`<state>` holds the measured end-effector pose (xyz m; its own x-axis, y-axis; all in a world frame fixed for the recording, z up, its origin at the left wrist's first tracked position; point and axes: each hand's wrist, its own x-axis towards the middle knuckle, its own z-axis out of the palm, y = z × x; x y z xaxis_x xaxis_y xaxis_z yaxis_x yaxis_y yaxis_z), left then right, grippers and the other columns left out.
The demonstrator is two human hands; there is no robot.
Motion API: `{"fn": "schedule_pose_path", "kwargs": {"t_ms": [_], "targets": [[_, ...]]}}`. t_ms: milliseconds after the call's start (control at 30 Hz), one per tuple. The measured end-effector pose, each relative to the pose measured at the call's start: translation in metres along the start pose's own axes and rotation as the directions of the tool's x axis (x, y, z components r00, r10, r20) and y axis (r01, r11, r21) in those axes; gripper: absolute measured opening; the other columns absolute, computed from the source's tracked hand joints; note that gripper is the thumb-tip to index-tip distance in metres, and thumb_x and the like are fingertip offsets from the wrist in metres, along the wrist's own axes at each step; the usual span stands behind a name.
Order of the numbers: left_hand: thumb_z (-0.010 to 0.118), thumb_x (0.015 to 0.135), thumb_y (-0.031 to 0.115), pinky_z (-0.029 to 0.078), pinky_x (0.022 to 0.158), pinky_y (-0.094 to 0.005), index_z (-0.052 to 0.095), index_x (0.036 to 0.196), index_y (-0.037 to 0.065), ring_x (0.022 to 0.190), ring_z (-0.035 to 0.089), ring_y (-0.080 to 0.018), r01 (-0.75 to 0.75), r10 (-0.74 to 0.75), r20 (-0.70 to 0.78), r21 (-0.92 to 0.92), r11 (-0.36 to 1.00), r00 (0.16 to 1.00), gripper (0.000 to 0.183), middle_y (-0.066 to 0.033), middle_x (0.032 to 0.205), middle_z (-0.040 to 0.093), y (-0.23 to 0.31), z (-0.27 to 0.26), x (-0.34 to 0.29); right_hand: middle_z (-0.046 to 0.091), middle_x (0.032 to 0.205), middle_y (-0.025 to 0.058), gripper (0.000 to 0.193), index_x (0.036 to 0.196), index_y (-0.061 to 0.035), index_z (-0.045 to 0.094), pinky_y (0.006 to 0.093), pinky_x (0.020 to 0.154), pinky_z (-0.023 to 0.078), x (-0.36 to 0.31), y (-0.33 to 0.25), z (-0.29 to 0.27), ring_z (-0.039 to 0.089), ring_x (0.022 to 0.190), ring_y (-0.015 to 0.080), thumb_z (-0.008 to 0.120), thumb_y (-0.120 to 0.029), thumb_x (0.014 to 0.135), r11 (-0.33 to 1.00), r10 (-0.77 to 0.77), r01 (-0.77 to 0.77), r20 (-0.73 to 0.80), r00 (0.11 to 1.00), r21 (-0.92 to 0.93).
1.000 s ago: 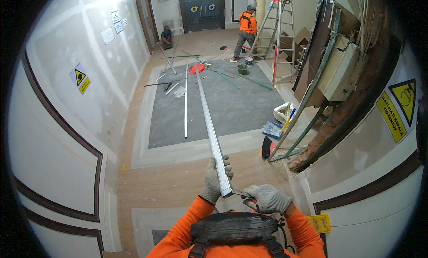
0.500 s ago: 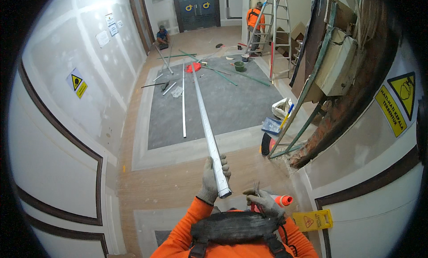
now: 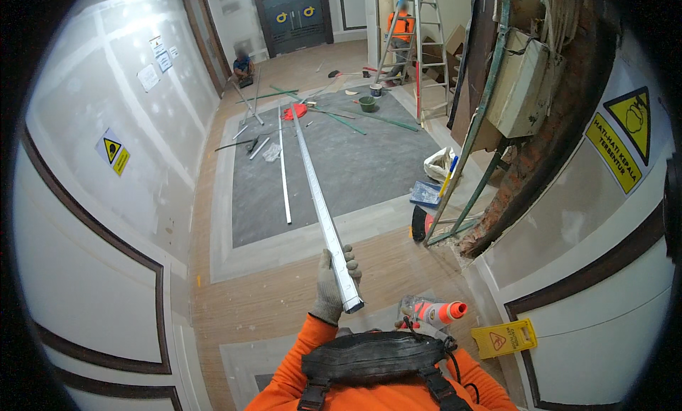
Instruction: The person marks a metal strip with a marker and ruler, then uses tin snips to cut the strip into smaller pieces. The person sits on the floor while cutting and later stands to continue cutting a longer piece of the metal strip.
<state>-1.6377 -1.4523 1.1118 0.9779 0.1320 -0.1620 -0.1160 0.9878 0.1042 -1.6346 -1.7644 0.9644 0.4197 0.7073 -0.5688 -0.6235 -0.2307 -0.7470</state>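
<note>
My left hand (image 3: 332, 287), in a grey glove with an orange sleeve, grips the near end of a long silver metal profile (image 3: 312, 176). The profile runs away from me over the grey carpet (image 3: 369, 162) toward the far end of the room. My right hand (image 3: 410, 313), also gloved, is low beside my black chest bag (image 3: 369, 358) and only partly visible. It sits next to an orange and white cone (image 3: 442, 311) on the floor. Its fingers are hidden.
Another metal strip (image 3: 284, 169) and green rods (image 3: 341, 116) lie on the carpet. A yellow floor sign (image 3: 506, 338) lies at right. A ladder (image 3: 419, 34) with a person in orange stands at the back. Another person (image 3: 244, 64) crouches by the far left wall. A broken wall opening (image 3: 526, 162) is on the right.
My right hand has let go of the profile end and dropped down to the right beside the cone. My left hand still holds the profile, and the view has tilted further down.
</note>
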Motion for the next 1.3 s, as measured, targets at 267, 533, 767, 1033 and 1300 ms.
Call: {"fn": "schedule_pose_path", "kwargs": {"t_ms": [267,533,767,1033,1300], "targets": [[0.039,0.112,0.053,0.051,0.064,-0.0275,0.048,0.129,-0.003,0.071,0.051,-0.0103,-0.009,0.009,0.013,0.001,1.000,1.000,0.059,-0.0019,0.093,0.052,0.002,-0.001,-0.001,0.069,0.107,0.0052,0.040,0.134,-0.0022,0.058,0.0306,0.079,0.057,0.006,0.016,-0.006,0.067,0.093,0.0148,0.072,-0.015,0.099,0.999,0.038,-0.037,0.012,0.999,-0.034],[0.039,0.112,0.053,0.050,0.063,-0.0274,0.047,0.129,-0.002,0.070,0.050,-0.0099,-0.003,0.004,0.016,-0.064,0.998,1.000,0.058,-0.0016,0.092,0.052,0.004,0.002,-0.004,0.069,0.105,0.0049,0.036,0.131,-0.0030,0.059,0.0308,0.080,0.057,0.018,0.022,-0.012,0.068,0.092,0.0153,0.072,-0.013,0.098,0.998,0.046,-0.045,0.014,0.999,-0.039],[0.039,0.112,0.053,0.050,0.063,-0.0271,0.046,0.129,-0.002,0.070,0.050,-0.0098,-0.015,0.015,0.009,-0.072,0.997,1.000,0.058,-0.0015,0.091,0.052,0.006,0.000,-0.003,0.069,0.104,0.0048,0.033,0.127,-0.0037,0.060,0.0309,0.080,0.057,0.036,0.037,-0.022,0.068,0.092,0.0157,0.072,-0.012,0.098,0.998,0.055,-0.054,0.011,0.998,-0.032],[0.040,0.112,0.053,0.051,0.063,-0.0274,0.046,0.129,-0.002,0.070,0.051,-0.0102,0.021,-0.018,0.033,-0.083,0.996,0.999,0.058,-0.0018,0.091,0.051,-0.006,0.010,0.007,0.069,0.102,0.0045,0.029,0.123,-0.0046,0.061,0.0311,0.081,0.057,0.065,0.066,-0.075,0.068,0.091,0.0162,0.073,-0.011,0.097,0.997,0.004,0.001,-0.070,0.998,0.071],[0.040,0.112,0.053,0.051,0.063,-0.0276,0.047,0.128,-0.002,0.071,0.052,-0.0110,0.001,-0.001,0.002,-0.080,0.997,1.000,0.058,-0.0024,0.092,0.053,0.007,-0.002,-0.003,0.068,0.095,0.0050,0.013,0.111,-0.0067,0.063,0.0337,0.074,0.056,0.016,-0.003,0.006,0.068,0.086,0.0192,0.068,-0.008,0.099,0.874,-0.094,0.171,-0.187,0.978,0.454]]}}
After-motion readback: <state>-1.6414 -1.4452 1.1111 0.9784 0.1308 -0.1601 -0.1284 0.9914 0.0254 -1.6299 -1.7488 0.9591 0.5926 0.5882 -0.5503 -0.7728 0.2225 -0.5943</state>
